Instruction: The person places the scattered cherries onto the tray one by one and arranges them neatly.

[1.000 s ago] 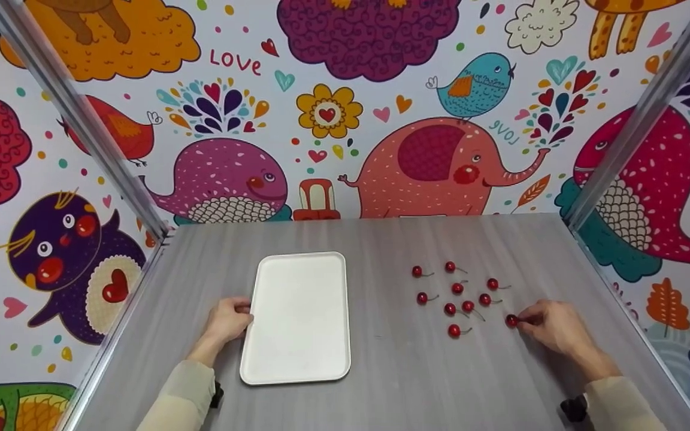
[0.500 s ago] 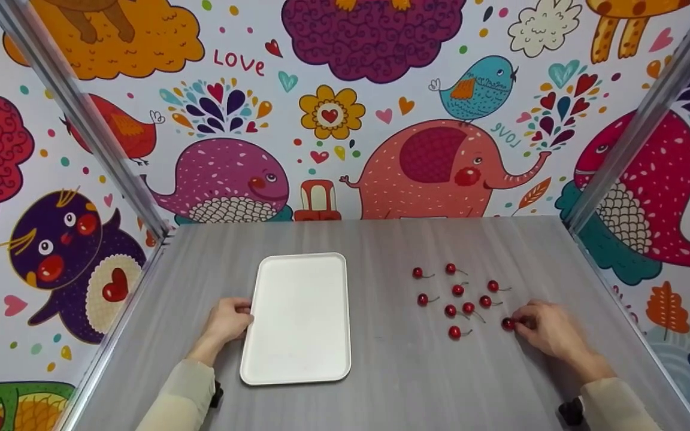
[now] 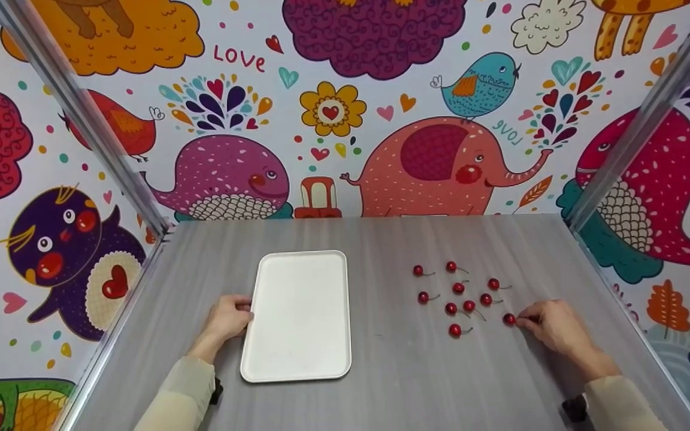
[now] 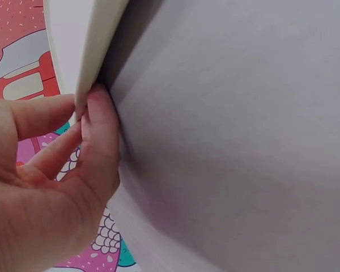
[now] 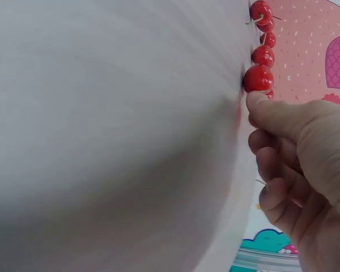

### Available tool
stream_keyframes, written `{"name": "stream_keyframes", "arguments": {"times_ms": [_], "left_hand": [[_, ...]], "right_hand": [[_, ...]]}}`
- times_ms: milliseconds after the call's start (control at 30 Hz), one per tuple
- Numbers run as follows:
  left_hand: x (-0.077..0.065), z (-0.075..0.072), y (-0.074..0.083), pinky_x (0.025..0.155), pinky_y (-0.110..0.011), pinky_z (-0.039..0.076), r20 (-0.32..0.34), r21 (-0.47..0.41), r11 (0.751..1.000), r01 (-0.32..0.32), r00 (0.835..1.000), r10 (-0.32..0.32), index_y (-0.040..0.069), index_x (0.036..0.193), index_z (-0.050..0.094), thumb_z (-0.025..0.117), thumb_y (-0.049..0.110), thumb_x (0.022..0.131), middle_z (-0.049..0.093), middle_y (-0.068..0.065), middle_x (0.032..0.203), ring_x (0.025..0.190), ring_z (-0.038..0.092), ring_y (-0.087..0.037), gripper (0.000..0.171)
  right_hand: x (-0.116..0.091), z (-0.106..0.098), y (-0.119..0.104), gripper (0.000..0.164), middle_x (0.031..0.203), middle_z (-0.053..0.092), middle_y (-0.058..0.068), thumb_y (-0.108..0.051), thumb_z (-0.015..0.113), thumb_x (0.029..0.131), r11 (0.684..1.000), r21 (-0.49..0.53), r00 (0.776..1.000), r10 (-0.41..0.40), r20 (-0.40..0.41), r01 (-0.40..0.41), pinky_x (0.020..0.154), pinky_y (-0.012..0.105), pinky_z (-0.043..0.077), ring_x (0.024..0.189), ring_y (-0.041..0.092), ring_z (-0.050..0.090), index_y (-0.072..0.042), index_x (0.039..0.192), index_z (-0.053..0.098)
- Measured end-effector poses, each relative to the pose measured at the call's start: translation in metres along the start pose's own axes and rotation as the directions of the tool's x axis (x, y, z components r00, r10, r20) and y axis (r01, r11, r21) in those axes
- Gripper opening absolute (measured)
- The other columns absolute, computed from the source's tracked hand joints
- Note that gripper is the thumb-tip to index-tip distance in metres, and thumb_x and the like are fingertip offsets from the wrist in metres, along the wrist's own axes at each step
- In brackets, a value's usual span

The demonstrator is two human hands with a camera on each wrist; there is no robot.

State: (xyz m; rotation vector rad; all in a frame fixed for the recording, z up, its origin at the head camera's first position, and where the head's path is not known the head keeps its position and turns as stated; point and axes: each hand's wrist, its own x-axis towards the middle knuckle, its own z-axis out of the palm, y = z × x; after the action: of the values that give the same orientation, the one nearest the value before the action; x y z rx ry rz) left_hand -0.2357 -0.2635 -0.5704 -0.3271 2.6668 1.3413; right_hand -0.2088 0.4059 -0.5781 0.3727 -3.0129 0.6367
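A white rectangular tray lies flat on the left part of the table. My left hand pinches its left rim; in the left wrist view the rim passes between thumb and fingers. On the right, one red cherry sits at the fingertips of my right hand. Thumb and forefinger pinch it at its stem side, and the stem is mostly hidden. In the right wrist view this cherry appears just beyond the thumb tip, low by the tabletop. The other fingers are loosely curled.
Several more stemmed cherries lie scattered between the tray and my right hand. The grey wood-grain table meets a cartoon-patterned wall at the back. Metal posts rise at both back corners.
My right fingertips shift slightly, drawing the cherry a little leftward, then sit farther back from its round body. The left hand and tray stay in place.
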Motion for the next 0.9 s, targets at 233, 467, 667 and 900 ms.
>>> {"name": "stream_keyframes", "arguments": {"times_ms": [233,467,667,900], "left_hand": [[-0.001,-0.003,0.001,0.068,-0.03,0.063,-0.001,0.012,1.0,0.002,1.0,-0.002,-0.011,0.14,0.07,0.065,-0.002,0.095,0.074,-0.018,0.109,0.088,0.071,-0.021,0.047],[-0.001,-0.002,-0.003,0.071,-0.034,0.068,0.02,-0.059,0.998,0.026,1.0,-0.025,-0.012,0.142,0.069,0.068,-0.003,0.097,0.075,-0.021,0.113,0.089,0.075,-0.022,0.045],[0.0,-0.001,-0.006,0.072,-0.036,0.07,0.025,-0.065,0.997,0.032,0.999,-0.03,-0.01,0.14,0.071,0.069,-0.002,0.097,0.076,-0.021,0.114,0.087,0.076,-0.021,0.044],[0.001,-0.004,-0.005,0.073,-0.037,0.07,0.035,-0.081,0.996,0.036,0.999,-0.033,-0.01,0.142,0.07,0.069,-0.002,0.097,0.076,-0.022,0.116,0.089,0.076,-0.022,0.045]], "right_hand": [[-0.002,-0.009,-0.001,0.011,0.102,0.085,0.015,-0.004,0.083,0.096,0.998,-0.054,0.999,0.013,0.03,-0.012,0.089,0.061,0.067,0.089,0.029,0.076,-0.003,0.106,0.089],[-0.001,-0.015,-0.004,0.015,0.107,0.083,0.02,-0.007,0.081,0.101,0.988,-0.006,0.985,0.154,0.079,-0.154,0.096,0.064,0.066,0.093,0.028,0.071,0.0,0.114,0.086],[0.0,-0.017,-0.009,0.018,0.114,0.082,0.025,-0.003,0.076,0.102,0.988,-0.009,0.985,0.151,0.08,-0.151,0.1,0.07,0.063,0.098,0.035,0.072,0.001,0.117,0.085],[0.01,-0.019,-0.021,0.016,0.112,0.084,0.026,0.0,0.076,0.101,0.996,0.024,0.997,0.081,-0.009,-0.08,0.094,0.065,0.066,0.097,0.038,0.077,0.003,0.112,0.086]]}}
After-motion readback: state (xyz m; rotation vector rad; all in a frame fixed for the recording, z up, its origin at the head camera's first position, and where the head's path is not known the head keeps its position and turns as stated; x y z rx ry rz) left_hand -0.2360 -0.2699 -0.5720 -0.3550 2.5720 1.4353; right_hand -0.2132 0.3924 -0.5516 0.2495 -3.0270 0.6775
